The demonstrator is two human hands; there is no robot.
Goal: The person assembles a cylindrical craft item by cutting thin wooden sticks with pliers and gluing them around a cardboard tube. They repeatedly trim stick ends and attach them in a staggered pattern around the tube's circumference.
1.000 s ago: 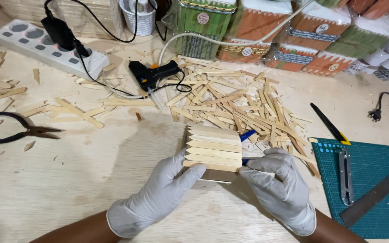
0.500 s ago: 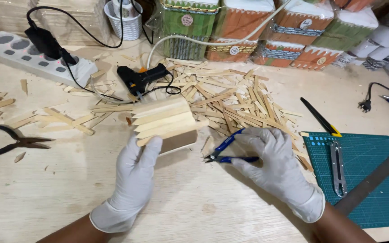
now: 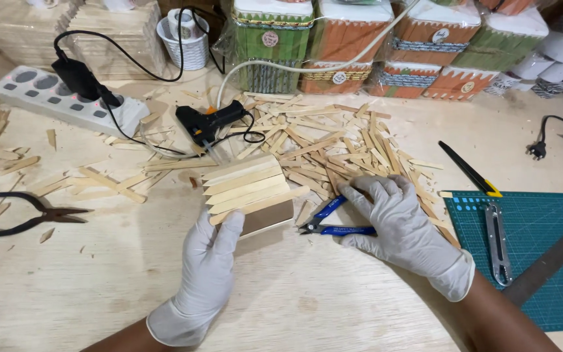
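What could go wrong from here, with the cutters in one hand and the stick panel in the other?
1. The left hand grips only one end of the stick panel, so overlapping sticks may flex or pop loose.
2. The right hand rests on blue-handled cutters amid loose sticks; its glove could snag.
3. The glue gun lies among scraps, possibly hot.

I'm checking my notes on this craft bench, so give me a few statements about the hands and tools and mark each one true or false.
1. The left hand holds a panel of overlapping wooden sticks. True.
2. The right hand rests on blue-handled cutters. True.
3. The black glue gun is in the right hand. False: it lies on the table, beyond the panel.
4. The dark pliers lie on the green cutting mat. False: they lie on the bare table at the far left.
5. Both hands wear pale gloves. True.
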